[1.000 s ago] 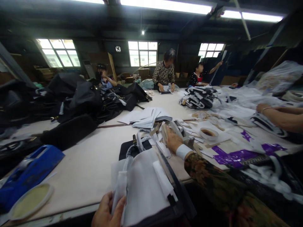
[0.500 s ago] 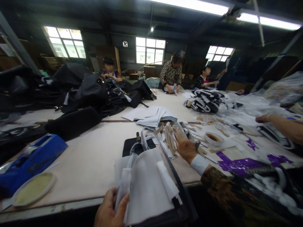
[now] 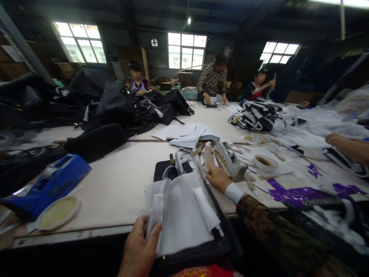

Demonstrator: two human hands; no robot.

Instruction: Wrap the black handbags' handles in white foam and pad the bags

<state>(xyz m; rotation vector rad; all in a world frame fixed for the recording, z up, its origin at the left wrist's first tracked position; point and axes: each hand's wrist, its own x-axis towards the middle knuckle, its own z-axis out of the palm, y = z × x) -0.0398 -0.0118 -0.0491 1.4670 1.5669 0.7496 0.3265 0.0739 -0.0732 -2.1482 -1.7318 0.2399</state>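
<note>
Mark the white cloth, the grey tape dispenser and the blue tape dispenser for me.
white cloth [image 3: 181, 215], head view, on its flat middle.
grey tape dispenser [image 3: 233, 166], head view, on its side wall.
blue tape dispenser [image 3: 66, 176], head view, on its blue body.

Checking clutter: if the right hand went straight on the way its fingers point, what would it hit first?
Probably the loose strips just ahead of the right hand; depth is unclear.

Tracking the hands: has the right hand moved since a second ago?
Yes. The right hand has come off the grey tape dispenser, back toward the person.
</note>
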